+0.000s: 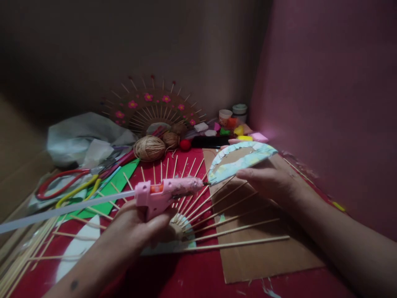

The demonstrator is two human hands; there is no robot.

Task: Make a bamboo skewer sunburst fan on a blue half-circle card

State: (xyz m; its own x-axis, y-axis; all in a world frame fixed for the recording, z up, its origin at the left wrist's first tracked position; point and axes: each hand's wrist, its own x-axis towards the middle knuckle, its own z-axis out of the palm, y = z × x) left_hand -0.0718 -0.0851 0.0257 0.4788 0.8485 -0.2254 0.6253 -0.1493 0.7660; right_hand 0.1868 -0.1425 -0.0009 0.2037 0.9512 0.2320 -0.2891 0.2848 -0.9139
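My left hand (136, 231) grips a pink hot glue gun (169, 191), and a long clear glue stick (71, 209) sticks out of its back. The gun's nozzle is at the left corner of a half-round cardboard piece (238, 159) with pale blue paper along its edges; whether they touch I cannot tell. My right hand (263, 178) holds that piece from the right, thumb below it and fingertips behind. Under both hands, thin wooden sticks (235, 243) spread like a fan from a small half-round base (186, 231), partly hidden by my left hand.
A brown cardboard sheet (266, 260) lies on the red cloth (167, 277). Behind are twine balls (149, 148), a black phone-like slab (211, 142) and a flowered stick fan (149, 97). Scissors (63, 182), green sheet (124, 182) and loose sticks (27, 258) lie left. A pink wall (328, 91) rises right.
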